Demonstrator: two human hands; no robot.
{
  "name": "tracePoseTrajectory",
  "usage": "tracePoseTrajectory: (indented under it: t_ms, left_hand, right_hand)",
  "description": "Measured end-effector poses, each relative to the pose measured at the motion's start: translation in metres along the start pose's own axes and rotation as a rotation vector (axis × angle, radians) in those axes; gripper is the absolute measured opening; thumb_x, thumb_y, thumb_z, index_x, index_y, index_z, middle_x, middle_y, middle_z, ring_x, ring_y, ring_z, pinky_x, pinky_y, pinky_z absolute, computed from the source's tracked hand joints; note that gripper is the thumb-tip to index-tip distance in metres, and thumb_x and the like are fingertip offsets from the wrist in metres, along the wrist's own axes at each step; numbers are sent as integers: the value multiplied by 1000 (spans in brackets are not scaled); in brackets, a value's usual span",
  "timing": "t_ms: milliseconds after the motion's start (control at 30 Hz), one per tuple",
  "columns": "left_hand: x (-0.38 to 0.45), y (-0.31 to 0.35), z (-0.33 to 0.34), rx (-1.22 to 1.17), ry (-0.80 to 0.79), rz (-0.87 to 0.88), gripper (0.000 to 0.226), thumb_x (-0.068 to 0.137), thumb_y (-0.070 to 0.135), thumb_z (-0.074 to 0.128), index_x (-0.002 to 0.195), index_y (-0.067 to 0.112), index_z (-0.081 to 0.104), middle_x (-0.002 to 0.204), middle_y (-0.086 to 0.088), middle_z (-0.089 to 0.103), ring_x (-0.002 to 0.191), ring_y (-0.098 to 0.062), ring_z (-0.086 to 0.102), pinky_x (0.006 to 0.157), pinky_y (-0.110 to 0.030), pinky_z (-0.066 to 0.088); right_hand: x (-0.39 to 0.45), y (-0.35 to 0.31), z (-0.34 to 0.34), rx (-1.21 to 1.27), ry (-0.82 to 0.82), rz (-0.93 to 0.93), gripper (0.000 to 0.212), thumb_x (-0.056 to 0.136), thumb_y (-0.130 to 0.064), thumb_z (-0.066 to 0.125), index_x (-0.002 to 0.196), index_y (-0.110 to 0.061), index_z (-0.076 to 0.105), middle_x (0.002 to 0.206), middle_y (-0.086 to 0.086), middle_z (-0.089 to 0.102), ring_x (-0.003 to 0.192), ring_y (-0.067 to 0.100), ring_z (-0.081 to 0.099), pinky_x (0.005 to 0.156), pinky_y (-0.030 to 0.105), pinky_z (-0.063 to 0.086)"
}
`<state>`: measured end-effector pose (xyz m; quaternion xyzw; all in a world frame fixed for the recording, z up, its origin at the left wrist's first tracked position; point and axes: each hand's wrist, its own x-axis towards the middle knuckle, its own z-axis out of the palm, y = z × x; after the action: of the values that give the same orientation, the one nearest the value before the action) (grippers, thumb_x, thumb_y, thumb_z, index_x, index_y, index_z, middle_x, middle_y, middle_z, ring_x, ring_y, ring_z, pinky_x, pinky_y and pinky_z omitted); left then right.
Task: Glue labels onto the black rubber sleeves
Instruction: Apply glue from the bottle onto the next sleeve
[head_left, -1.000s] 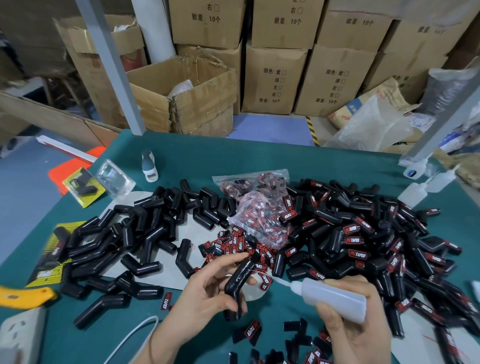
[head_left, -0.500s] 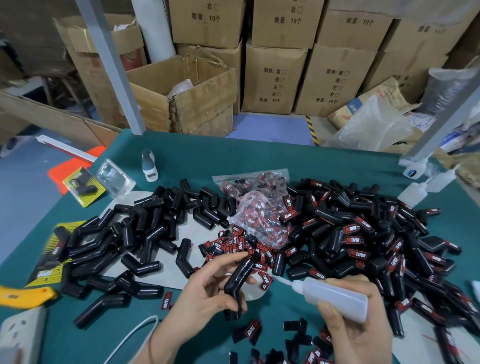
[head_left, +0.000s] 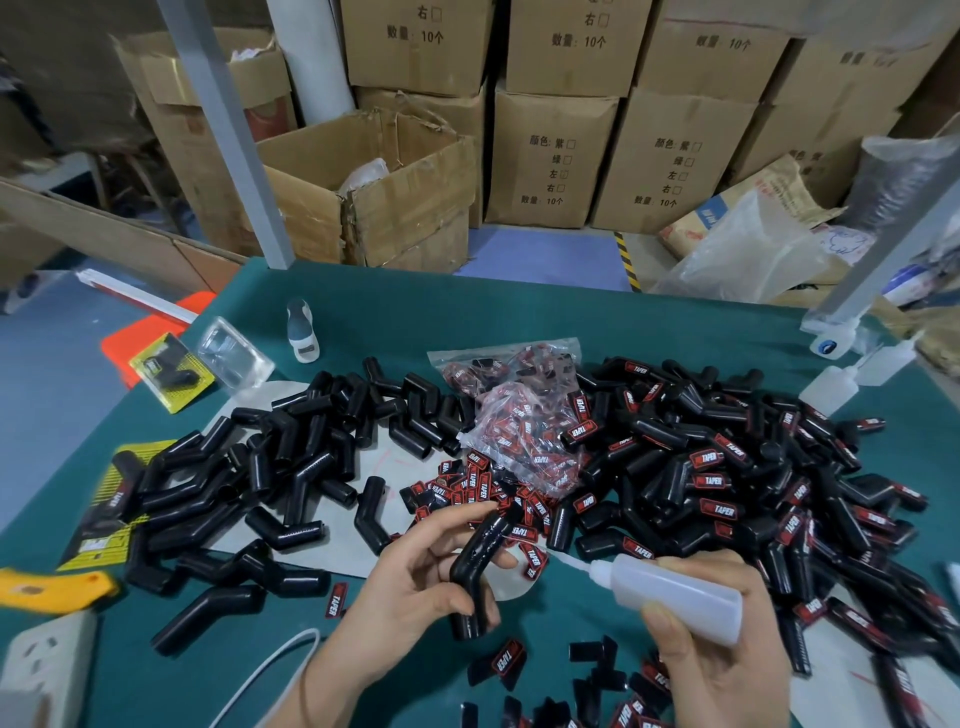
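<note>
My left hand (head_left: 415, 577) grips a bent black rubber sleeve (head_left: 475, 566) upright over the green table. My right hand (head_left: 727, 660) holds a translucent glue bottle (head_left: 670, 592) with its thin nozzle pointing left toward the sleeve, a short gap away. Loose red-and-black labels (head_left: 467, 483) lie scattered just behind the sleeve, and more labels fill a clear bag (head_left: 524, 415). Unlabelled sleeves (head_left: 270, 467) are piled on the left; labelled sleeves (head_left: 727, 478) are heaped on the right.
A yellow tool (head_left: 52, 587) and a white power strip (head_left: 47, 660) sit at the near left. A small bottle (head_left: 302, 332) stands at the back, spare glue bottles (head_left: 831, 384) at the far right. More labels (head_left: 597, 686) lie near me. Cardboard boxes (head_left: 374, 192) stand beyond the table.
The glue bottle's nozzle has drifted slightly right, away from the sleeve. My left hand keeps the sleeve in the same place.
</note>
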<state>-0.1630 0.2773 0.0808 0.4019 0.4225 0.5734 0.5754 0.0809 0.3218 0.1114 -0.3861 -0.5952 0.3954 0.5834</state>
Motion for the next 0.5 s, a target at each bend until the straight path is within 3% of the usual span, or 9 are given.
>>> tracePoseTrajectory:
  t_ms: [500]
  left_hand:
    - [0,-1,-4,41,-26,25,69,80,3,64,144,29,61,123,-22,72,74,-27,73,71,-35,59]
  right_hand:
    - [2,-5,0,-22,-39,8,27,77,-35,73,104,-33,69,95,-8,66,86,14,66,72,17,54]
